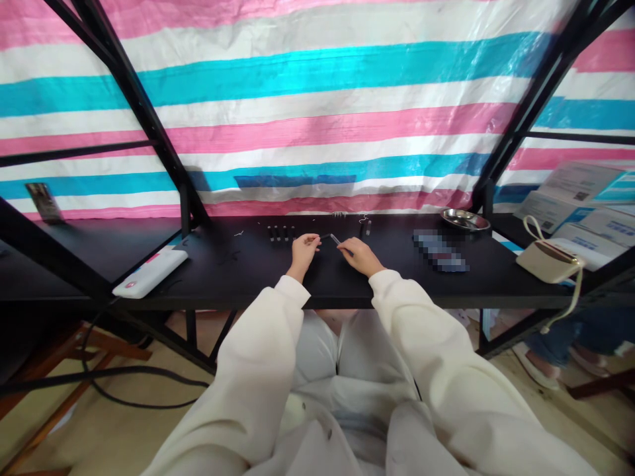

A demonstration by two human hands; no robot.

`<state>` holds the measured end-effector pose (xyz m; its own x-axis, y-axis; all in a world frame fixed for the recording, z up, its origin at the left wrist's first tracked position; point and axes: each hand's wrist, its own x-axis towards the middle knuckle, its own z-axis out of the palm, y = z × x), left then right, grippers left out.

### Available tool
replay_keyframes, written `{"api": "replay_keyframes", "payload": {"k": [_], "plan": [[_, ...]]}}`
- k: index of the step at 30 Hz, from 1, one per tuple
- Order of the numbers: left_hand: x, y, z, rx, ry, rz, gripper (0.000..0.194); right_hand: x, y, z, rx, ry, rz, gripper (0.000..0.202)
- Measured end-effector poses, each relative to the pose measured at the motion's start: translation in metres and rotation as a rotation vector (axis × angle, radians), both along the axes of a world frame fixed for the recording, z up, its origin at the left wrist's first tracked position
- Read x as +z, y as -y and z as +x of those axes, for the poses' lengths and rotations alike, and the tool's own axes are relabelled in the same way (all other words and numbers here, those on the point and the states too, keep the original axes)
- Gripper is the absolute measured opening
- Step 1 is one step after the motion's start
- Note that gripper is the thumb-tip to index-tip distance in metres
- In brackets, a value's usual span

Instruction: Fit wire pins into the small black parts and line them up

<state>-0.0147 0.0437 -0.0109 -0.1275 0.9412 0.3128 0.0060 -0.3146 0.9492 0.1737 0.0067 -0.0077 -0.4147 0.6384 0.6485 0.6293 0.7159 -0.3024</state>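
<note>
At the middle of the black table, my left hand is closed in a pinch on a thin black stick-like piece. My right hand pinches a small clear, tube-like piece; the ends of the two pieces almost meet, and I cannot tell whether they touch. Just left of my left hand, several small dark cylinders with lighter ends stand in a row. Beyond my right hand are a similar grey-topped piece and a darker one beside it. Tiny white bits lie along the back.
A shiny metal dish and a blurred-out bluish item lie at right. A cream bag sits before white boxes. At left lies a long white case. Black frame posts flank the table before a striped sheet.
</note>
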Motion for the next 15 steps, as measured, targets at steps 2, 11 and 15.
{"api": "replay_keyframes", "payload": {"k": [2,11,15], "plan": [[0.0002,-0.0003,-0.0002,0.010,0.009,0.002,0.015,-0.0004,-0.0003,0.0004,0.010,-0.020,0.009,0.028],[0.0004,0.0005,-0.0007,0.003,0.021,-0.001,0.017,-0.0016,-0.0006,0.0006,-0.092,-0.164,-0.076,0.026],[0.0014,0.0022,0.0002,-0.020,0.020,0.004,0.019,-0.0050,-0.0048,0.0024,-0.115,-0.343,-0.161,0.025]]}}
